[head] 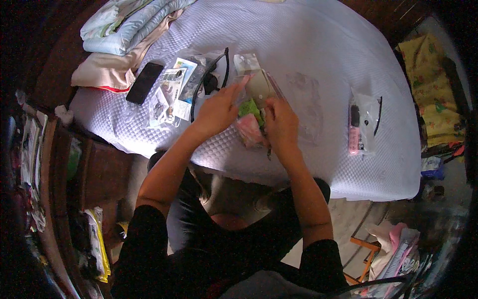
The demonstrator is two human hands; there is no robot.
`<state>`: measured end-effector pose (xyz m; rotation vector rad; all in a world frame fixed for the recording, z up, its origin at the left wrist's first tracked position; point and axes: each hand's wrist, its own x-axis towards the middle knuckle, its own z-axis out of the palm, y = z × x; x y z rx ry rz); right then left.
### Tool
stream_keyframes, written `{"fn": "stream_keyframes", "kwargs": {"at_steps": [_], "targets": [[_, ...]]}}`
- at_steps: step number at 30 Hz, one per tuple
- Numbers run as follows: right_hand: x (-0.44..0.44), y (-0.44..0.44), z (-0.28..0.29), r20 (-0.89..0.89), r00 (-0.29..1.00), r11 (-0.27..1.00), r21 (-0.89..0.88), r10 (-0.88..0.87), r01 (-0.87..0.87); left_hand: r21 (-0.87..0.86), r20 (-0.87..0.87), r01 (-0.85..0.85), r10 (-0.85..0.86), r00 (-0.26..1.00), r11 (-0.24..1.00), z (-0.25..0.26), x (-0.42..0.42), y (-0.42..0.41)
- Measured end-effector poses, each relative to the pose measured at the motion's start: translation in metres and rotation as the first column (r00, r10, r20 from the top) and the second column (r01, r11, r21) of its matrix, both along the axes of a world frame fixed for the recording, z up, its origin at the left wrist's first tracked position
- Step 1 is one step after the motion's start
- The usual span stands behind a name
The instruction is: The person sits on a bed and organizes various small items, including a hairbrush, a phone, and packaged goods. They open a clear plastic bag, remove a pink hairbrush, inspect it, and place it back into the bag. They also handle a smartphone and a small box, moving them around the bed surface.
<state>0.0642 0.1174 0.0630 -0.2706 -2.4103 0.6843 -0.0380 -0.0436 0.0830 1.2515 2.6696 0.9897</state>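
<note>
Over a white quilted mattress (328,160), my left hand (220,110) reaches to the left side of an open pouch or box (258,85) with a pale lining, fingers extended along its edge. My right hand (280,119) has its fingers curled at the lower right edge of it; what they pinch is partly hidden. Between the hands lie a bright green piece (249,108) and a pink packet (251,129) that looks plastic-wrapped. A whitish flap (246,63) stands at the top. A clear, faintly pink plastic bag (304,104) lies flat right of my right hand.
Left on the mattress are a black smartphone (144,83), printed papers (172,89) and a clear zip bag with a black zipper (227,67). Folded bedding (108,41) is piled at the upper left. Another zip bag with a pink tube (354,136) lies right.
</note>
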Motion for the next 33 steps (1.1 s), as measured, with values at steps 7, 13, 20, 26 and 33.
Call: {"fn": "stream_keyframes", "kwargs": {"at_steps": [7,13,20,26,33], "targets": [[0.001,-0.01,-0.006,0.258,0.962,0.976,0.215,-0.095,0.039,-0.011,0.029,0.018,-0.018,0.999,1.0,0.007,0.001,0.0],[-0.002,-0.023,-0.003,0.352,0.918,0.932,0.359,-0.181,0.047,-0.042,0.021,-0.005,0.006,1.0,0.999,-0.023,-0.008,0.007],[-0.008,-0.018,-0.01,0.276,0.941,0.946,0.306,-0.196,0.108,-0.053,0.116,0.032,-0.025,0.993,0.998,-0.018,-0.004,0.008],[-0.006,0.0,0.037,0.018,1.0,0.998,-0.061,-0.011,0.012,0.163,-0.077,-0.006,0.019,0.997,0.987,-0.008,0.005,0.005],[0.004,0.027,0.058,0.018,0.983,0.628,-0.771,0.184,-0.103,0.446,-0.221,0.169,-0.075,0.972,0.879,0.014,0.022,0.017]]}}
